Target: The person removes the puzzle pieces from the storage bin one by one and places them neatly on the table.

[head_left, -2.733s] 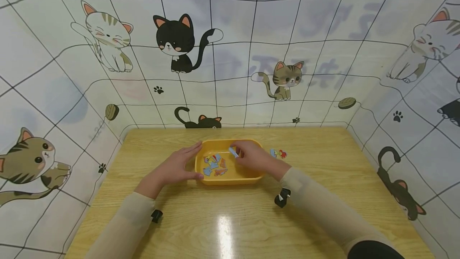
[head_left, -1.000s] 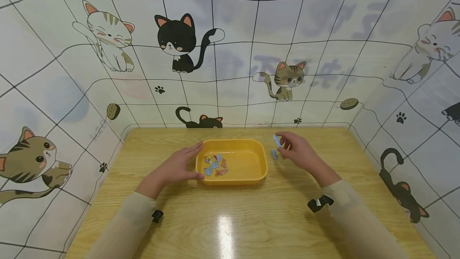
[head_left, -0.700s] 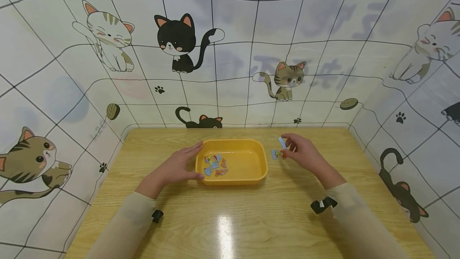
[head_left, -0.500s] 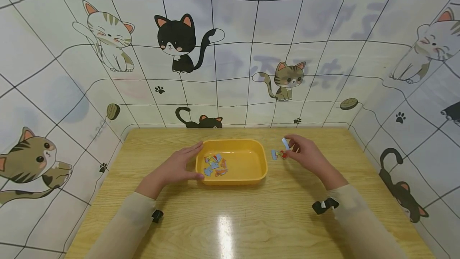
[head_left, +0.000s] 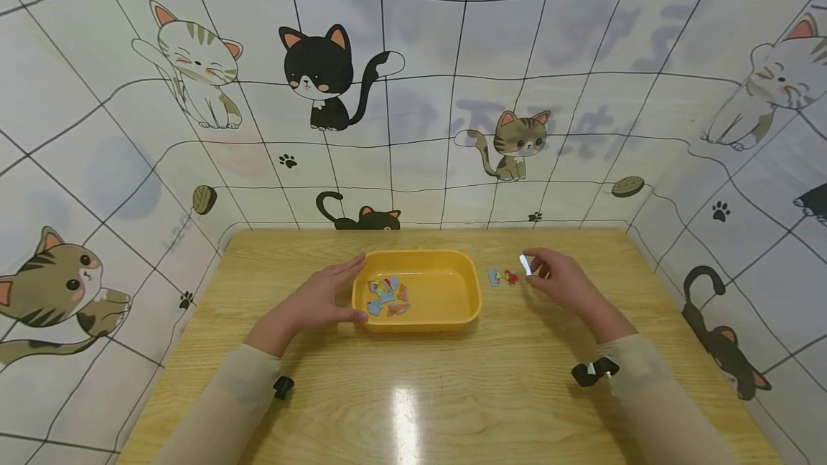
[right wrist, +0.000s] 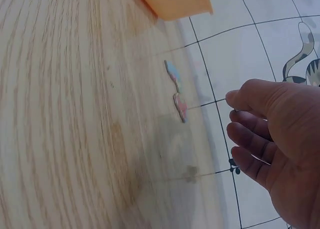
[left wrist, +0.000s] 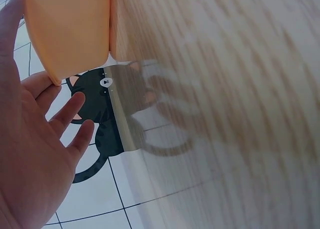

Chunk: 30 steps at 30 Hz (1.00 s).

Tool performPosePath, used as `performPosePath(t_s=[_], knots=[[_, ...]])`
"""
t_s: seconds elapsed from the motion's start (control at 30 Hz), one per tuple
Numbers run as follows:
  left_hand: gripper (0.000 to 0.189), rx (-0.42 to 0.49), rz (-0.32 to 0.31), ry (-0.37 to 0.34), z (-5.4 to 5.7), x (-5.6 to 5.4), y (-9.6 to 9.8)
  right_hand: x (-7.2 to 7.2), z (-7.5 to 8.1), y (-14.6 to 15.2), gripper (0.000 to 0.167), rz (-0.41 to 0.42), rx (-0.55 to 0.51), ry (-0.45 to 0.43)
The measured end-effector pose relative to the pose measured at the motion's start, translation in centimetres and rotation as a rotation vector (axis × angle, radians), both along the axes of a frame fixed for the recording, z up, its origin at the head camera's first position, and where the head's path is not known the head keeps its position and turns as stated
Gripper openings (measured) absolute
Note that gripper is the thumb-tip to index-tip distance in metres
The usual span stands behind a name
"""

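A yellow tray [head_left: 446,300] stands on the table. My left hand [head_left: 313,300] is spread along its left end, thumb near the front corner and fingers near the back one; in the left wrist view, fingertips touch the orange-looking tray wall [left wrist: 75,34]. Several small puzzle pieces [head_left: 388,296], blue, orange and multicoloured, lie in the tray's left part. My right hand [head_left: 562,282] pinches a thin, pale puzzle piece [head_left: 525,265] above the table, just right of a blue piece [head_left: 494,278] and a red piece [head_left: 510,278]. In the right wrist view, the held piece is mostly hidden behind my right hand [right wrist: 280,134].
The wooden table [head_left: 349,386] carries the tray and pieces. A white grid-patterned cloth with cartoon cats [head_left: 319,77] hangs behind the table and along both sides. Black wrist straps [head_left: 594,372] sit on both sleeves.
My right hand took the pale piece from the tray to the table's right side, then moved slightly further right, uncovering the red piece. My left hand stays at the tray's left end.
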State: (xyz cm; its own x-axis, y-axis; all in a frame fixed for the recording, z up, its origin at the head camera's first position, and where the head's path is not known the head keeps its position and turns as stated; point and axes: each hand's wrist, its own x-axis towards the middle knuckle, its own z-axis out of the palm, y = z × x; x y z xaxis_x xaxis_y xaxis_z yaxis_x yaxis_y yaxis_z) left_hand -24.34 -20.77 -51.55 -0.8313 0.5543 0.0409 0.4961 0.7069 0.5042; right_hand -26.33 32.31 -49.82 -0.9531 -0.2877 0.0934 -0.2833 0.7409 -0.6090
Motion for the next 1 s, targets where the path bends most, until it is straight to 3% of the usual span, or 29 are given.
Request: performPosePath(t_s=[0.3, 1.0], knots=[[0.115, -0.003, 0.002, -0.003, 0.1, -0.1, 0.0, -0.6, -1.4, 0.8, 0.048, -0.015, 0.032, -0.097], [0.115, -0.008, 0.011, -0.004, 0.0, -0.1, 0.1, -1.7, -3.3, 1.3, 0.049, 0.003, 0.023, -0.144]])
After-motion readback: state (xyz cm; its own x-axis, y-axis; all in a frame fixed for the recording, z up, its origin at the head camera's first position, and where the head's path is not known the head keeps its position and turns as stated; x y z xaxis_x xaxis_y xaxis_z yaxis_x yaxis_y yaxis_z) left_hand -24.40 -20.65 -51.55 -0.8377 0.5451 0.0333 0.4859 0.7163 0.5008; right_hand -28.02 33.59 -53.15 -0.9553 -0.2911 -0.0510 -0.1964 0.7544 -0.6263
